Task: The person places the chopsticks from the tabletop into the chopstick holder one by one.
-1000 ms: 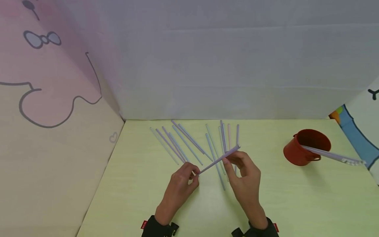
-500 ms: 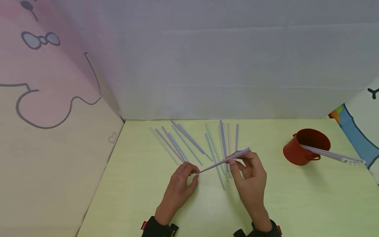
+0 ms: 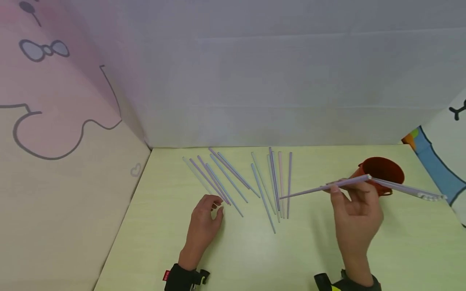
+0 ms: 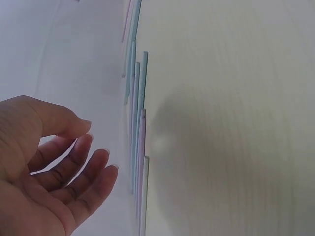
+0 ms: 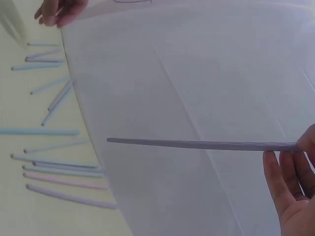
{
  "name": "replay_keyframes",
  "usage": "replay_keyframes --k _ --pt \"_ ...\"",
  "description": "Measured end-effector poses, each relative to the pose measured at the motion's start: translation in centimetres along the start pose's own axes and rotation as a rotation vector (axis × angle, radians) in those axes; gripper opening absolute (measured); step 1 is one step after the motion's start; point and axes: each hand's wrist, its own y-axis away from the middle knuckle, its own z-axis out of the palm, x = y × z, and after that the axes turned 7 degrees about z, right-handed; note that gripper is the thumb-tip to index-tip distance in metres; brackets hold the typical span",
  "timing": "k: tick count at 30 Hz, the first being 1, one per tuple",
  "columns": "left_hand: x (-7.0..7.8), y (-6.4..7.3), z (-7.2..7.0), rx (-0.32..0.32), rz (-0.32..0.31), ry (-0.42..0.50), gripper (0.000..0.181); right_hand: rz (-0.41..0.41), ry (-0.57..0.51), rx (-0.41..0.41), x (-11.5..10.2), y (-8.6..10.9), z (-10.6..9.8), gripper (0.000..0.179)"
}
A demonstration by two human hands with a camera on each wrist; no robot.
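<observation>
Your right hand [image 3: 358, 216] pinches a purple straw [image 5: 202, 145], seemingly near the bucket [image 3: 387, 169]; your left hand [image 3: 204, 221] hangs loosely curled by other straws [image 3: 228, 178].

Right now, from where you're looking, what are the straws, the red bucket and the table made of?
Straws: plastic, I think, since they look smooth and evenly coloured; could be paper.
Red bucket: maybe painted metal, dull red, with a small loop on its side; plastic is possible.
Table: pale wood, or a wood-print covering; faint grain lines show.
</observation>
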Motion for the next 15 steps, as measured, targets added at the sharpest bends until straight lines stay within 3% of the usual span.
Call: replay_keyframes --k 4,10,15 --pt "-0.7 -0.1 -0.4 0.017 -0.062 -0.031 0.023 -0.051 0.087 0.136 -0.9 -1.0 -1.9 0.036" --pt "-1.7 -0.1 -0.7 0.044 -0.117 -0.065 0.021 -0.126 0.163 0.299 -3.1 -2.8 -3.2 0.033" --pt "-2.4 -0.4 -0.5 0.061 -0.181 -0.084 0.019 -0.137 0.414 0.388 -4.3 -3.9 -5.1 0.03"
